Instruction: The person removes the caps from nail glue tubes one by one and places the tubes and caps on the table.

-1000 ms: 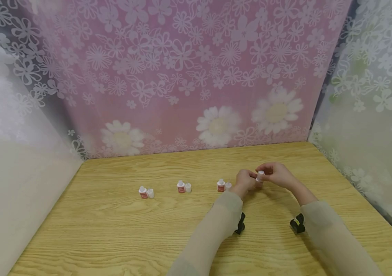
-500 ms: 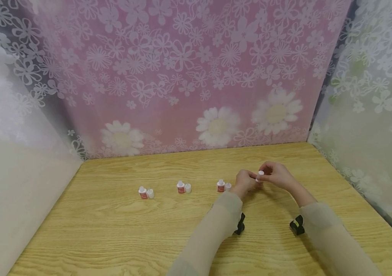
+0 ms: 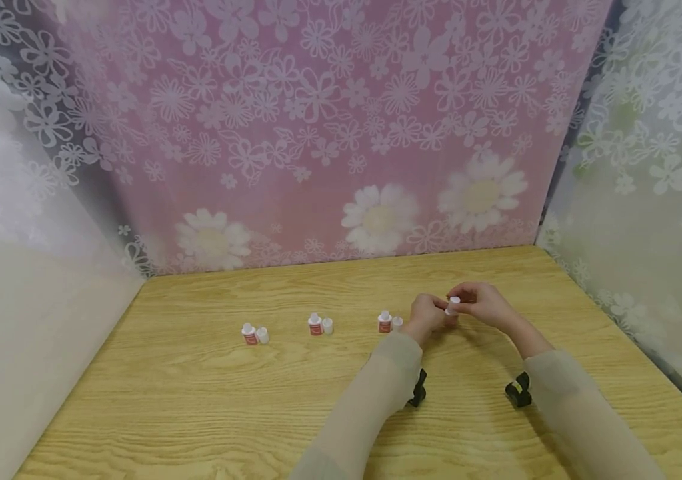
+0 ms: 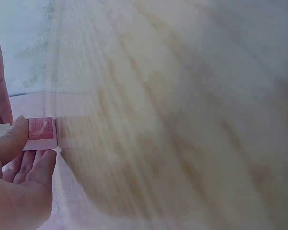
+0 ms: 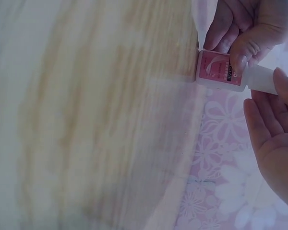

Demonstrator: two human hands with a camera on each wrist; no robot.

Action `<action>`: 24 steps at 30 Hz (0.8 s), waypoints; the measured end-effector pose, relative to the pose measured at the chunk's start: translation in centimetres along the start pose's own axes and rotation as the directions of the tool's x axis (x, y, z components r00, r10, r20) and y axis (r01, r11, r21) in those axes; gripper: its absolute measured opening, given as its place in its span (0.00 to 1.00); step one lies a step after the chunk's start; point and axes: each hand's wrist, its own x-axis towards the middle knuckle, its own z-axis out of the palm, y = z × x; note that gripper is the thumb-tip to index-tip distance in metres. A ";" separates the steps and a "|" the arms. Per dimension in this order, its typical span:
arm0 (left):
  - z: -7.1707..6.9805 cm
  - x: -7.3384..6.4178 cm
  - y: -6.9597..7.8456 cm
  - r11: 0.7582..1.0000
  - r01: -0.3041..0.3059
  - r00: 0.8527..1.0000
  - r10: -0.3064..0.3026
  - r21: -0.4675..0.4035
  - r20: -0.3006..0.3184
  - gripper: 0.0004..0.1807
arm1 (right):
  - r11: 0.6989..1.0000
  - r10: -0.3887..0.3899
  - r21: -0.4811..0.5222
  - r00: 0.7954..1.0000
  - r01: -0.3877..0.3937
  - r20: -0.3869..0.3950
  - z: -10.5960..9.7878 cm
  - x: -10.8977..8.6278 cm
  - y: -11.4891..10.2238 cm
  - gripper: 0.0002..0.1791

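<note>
My left hand (image 3: 427, 312) holds a small flat white bottle with a red label (image 5: 220, 69), its thumb lying across the label in the right wrist view. On the neck end of that bottle sits a white cap (image 5: 262, 79), pinched between the thumb and fingers of my right hand (image 3: 485, 307). From the head camera the cap shows between the two hands, while the left hand hides the bottle body. In the left wrist view the bottle's label is partly covered by the left thumb. Just left of the hands stands another small bottle (image 3: 385, 323) with a loose white cap (image 3: 397, 323) beside it.
Two more red-labelled bottles stand further left on the wooden table (image 3: 197, 400): a middle bottle (image 3: 315, 325) with a cap (image 3: 327, 326), and a far-left bottle (image 3: 249, 335) with a cap (image 3: 263, 335). Flower-patterned curtains (image 3: 341, 133) surround the table's back and sides.
My right hand shifts slightly to the right and then back, its fingers changing position on the cap. The left hand stays nearly still, and the bottles on the table have not moved.
</note>
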 end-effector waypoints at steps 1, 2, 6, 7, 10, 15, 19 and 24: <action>0.0 0.0 0.0 1.000 0.003 1.000 -0.003 -0.005 0.000 0.08 | 1.000 0.003 0.015 1.000 -0.004 0.008 0.0 0.0 0.0 0.14; 0.0 0.0 0.1 1.000 0.006 1.000 -0.006 -0.009 -0.001 0.09 | 1.000 0.007 0.030 1.000 -0.007 0.017 -0.1 -0.1 -0.1 0.14; 0.1 0.1 0.1 1.000 0.015 1.000 -0.015 -0.006 -0.007 0.10 | 0.997 0.016 0.074 0.999 -0.019 0.041 -0.2 -0.1 0.0 0.16; 0.1 0.1 0.1 1.000 0.016 1.000 -0.016 -0.001 -0.007 0.10 | 0.997 0.014 0.079 0.999 -0.018 0.044 -0.2 -0.1 0.0 0.17; 0.1 0.2 0.0 1.000 0.012 1.000 -0.012 0.009 -0.003 0.09 | 0.995 0.022 0.091 0.999 -0.026 0.044 -0.2 0.0 0.3 0.21; 0.1 0.2 -0.1 1.000 -0.010 1.000 0.010 0.012 -0.002 0.07 | 0.988 0.095 0.117 0.995 -0.096 0.013 0.0 0.1 0.7 0.24; 0.2 0.2 -0.2 1.000 -0.019 1.000 0.019 -0.001 -0.002 0.06 | 0.978 0.133 0.164 0.991 -0.131 -0.003 0.1 0.1 0.9 0.22; 0.2 0.2 -0.3 1.000 -0.016 1.000 0.016 -0.017 0.005 0.06 | 0.972 0.141 0.189 0.990 -0.138 -0.005 0.1 0.1 0.9 0.21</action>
